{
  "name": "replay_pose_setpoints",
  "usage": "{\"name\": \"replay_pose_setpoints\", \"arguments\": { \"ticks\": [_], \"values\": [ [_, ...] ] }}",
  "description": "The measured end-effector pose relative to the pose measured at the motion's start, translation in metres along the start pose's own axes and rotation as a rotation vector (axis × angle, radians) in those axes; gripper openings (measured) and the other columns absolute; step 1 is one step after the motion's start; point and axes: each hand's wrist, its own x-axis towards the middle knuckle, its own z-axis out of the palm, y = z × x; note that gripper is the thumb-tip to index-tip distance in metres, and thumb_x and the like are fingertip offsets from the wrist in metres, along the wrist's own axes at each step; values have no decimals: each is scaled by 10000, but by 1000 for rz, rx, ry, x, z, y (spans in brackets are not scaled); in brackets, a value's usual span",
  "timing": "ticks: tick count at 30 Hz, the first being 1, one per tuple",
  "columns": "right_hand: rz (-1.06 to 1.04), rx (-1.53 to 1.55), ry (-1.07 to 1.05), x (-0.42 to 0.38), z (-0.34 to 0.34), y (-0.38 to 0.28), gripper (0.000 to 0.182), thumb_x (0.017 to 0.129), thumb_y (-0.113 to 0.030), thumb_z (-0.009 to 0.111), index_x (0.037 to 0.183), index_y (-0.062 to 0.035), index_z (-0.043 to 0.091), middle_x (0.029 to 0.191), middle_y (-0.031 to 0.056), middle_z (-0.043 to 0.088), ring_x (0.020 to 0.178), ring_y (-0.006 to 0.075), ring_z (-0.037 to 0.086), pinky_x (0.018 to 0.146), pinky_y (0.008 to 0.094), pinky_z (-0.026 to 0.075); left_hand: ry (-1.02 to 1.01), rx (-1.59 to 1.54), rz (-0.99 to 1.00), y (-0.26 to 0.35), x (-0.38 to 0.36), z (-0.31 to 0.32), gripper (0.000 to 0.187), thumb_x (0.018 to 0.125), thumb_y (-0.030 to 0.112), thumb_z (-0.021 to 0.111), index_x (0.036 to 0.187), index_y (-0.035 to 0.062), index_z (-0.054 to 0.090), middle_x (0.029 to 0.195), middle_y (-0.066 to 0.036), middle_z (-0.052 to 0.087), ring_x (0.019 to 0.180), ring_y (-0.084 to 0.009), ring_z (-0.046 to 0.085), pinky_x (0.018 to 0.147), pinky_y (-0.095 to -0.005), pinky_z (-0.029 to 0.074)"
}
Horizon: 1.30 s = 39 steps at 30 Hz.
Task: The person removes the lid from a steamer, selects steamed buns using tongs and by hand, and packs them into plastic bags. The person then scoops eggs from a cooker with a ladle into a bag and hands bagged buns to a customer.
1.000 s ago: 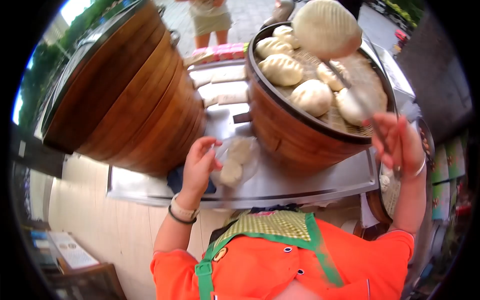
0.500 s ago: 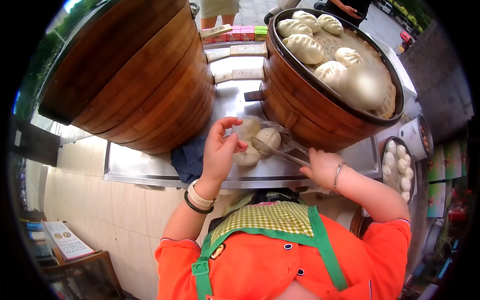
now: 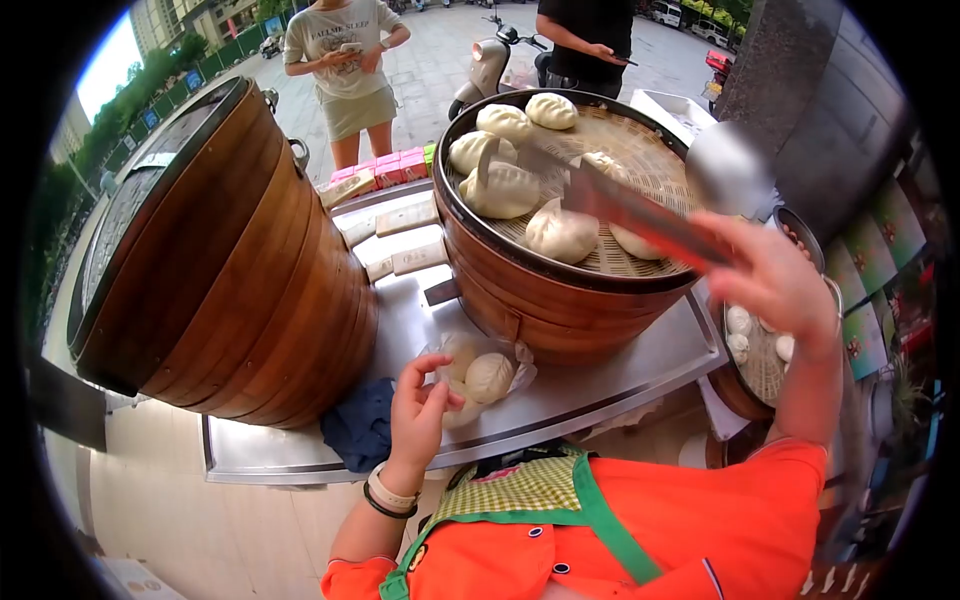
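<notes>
My left hand [image 3: 415,418] pinches the edge of a clear plastic bag [image 3: 523,366] low over the metal counter. Several pale buns, one a pleated bun [image 3: 489,378], sit inside the bag. Metal tongs [image 3: 650,212], blurred by motion, are in my right hand [image 3: 778,275]. Their tips reach over the round bamboo steamer [image 3: 560,325], right above a plump pleated bun [image 3: 498,190] near its left side. More buns lie on the woven mat around the tongs, partly hidden by them.
A tall stack of wooden steamers [image 3: 235,290] stands on the left of the metal counter [image 3: 275,445]. A dark blue cloth [image 3: 358,425] lies by my left wrist. Two people stand beyond the counter, near a scooter [image 3: 488,65]. Another tray of buns [image 3: 765,375] is at the right.
My right hand has lifted the tongs from the bag and swung them up over the open steamer. My left hand stays at the bag. The view has tilted up, showing more of the street.
</notes>
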Motion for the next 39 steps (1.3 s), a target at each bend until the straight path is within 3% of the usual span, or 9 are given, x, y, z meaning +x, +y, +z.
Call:
{"name": "replay_pose_setpoints", "arguments": {
  "ticks": [3, 5, 14, 17, 21, 26, 32, 36, 39],
  "values": [
    [0, -544, 427, 77, 1, 78, 532, 820, -418, 542, 1107, 26, 488, 940, 216, 598, 861, 340, 575, 764, 387, 450, 18, 19, 5, 1, 1, 3, 269, 842, -4, 427, 1110, 9, 443, 1121, -76, 505, 692, -94, 550, 653, -227, 465],
    [227, -605, 231, 121, -10, 107, 487, 817, -377, 554, 1118, -1, 483, 999, 236, 572, 936, 348, 549, 808, 387, 431, 41, 25, 16, 1, 1, 5, 266, 842, -6, 426, 1107, 7, 444, 1121, -77, 506, 692, -93, 549, 654, -227, 465],
    [97, -640, 152, 200, 8, 180, 492, 825, -434, 521, 1035, 11, 506, 850, 162, 607, 805, 287, 605, 678, 379, 484, 174, 28, 15, 1, 0, 14, 258, 839, -14, 416, 1094, 3, 447, 1121, -79, 514, 690, -84, 544, 652, -222, 468],
    [447, 154, -1, 200, -5, 178, 441, 890, -426, 429, 899, -7, 567, 656, 56, 549, 431, 110, 494, 380, 247, 427, 205, 15, 1, 3, 0, 17, 255, 841, -15, 411, 1092, 6, 446, 1124, -82, 513, 687, -85, 544, 650, -221, 469],
    [620, 630, -24, 186, -22, 197, 457, 901, -435, 413, 989, -3, 531, 657, 30, 544, 421, 69, 478, 360, 207, 419, 224, 5, 0, 2, 2, 16, 257, 842, -17, 406, 1094, 15, 443, 1136, -89, 509, 679, -84, 540, 640, -221, 469],
    [451, 969, 48, 144, -38, 170, 438, 945, -360, 332, 1146, 10, 452, 662, 19, 529, 390, 49, 447, 328, 158, 363, 227, -17, -23, 3, 7, 11, 254, 848, -6, 406, 1098, 18, 443, 1154, -87, 500, 669, -84, 533, 632, -217, 465],
    [132, 896, -229, 43, -7, 85, 485, 915, -391, 407, 1178, 14, 463, 682, 54, 536, 412, 63, 451, 380, 148, 345, 248, -61, -23, -3, 3, 1, 293, 847, 18, 416, 1140, 29, 441, 1203, -94, 474, 674, -93, 531, 617, -217, 451],
    [26, 380, -808, 23, 39, 37, 450, 885, -383, 464, 1109, 2, 528, 715, 98, 580, 519, 118, 540, 480, 239, 425, 237, -66, 0, -6, -1, -7, 290, 850, 19, 415, 1137, 15, 454, 1166, -88, 490, 692, -84, 534, 638, -222, 454],
    [-26, 139, -784, 24, 101, 17, 437, 877, -353, 482, 1109, 18, 498, 815, 172, 604, 653, 261, 590, 608, 345, 463, 229, -29, 24, -7, -8, -9, 283, 850, 13, 414, 1129, 9, 461, 1155, -86, 500, 694, -77, 532, 650, -222, 457]
  ]
}}
